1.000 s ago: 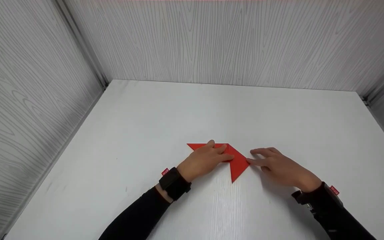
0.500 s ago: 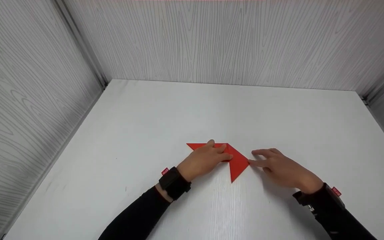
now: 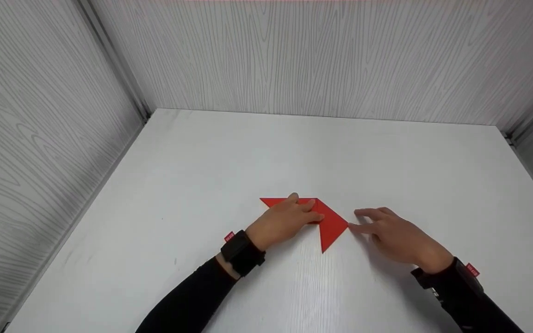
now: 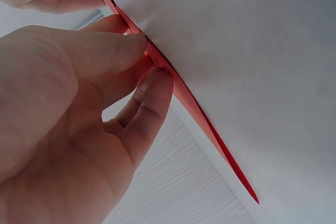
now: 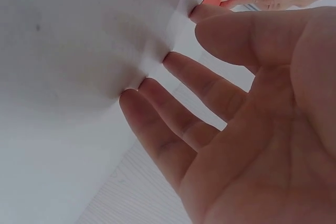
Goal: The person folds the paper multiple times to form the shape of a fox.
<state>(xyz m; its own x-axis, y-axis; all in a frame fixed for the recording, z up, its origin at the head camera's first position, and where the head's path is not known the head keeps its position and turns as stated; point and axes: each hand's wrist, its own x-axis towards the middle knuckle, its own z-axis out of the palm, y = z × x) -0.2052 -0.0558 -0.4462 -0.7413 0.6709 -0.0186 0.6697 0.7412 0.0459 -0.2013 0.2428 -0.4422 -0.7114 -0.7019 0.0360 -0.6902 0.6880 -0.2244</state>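
Observation:
A folded sheet of red paper (image 3: pixel 333 226) lies flat on the white table, with one point to the left, one at the right and one toward the front. My left hand (image 3: pixel 282 222) rests on its left half and covers part of it, fingertips pressing it down. In the left wrist view the red paper (image 4: pixel 202 121) is a thin slanting strip under the fingertips. Just off the right corner is my right hand (image 3: pixel 398 238), fingers spread; one outstretched fingertip meets that corner or lies right beside it. Its other fingertips touch the table in the right wrist view.
The white table (image 3: pixel 229 152) reaches back to a wood-grain panel (image 3: pixel 294 55). Another such panel (image 3: pixel 30 129) stands along the left side, and part of one shows at the far right.
My right hand has slid slightly to the right, its fingertip now at the very tip of the paper's right corner. The left hand and the paper stay in place.

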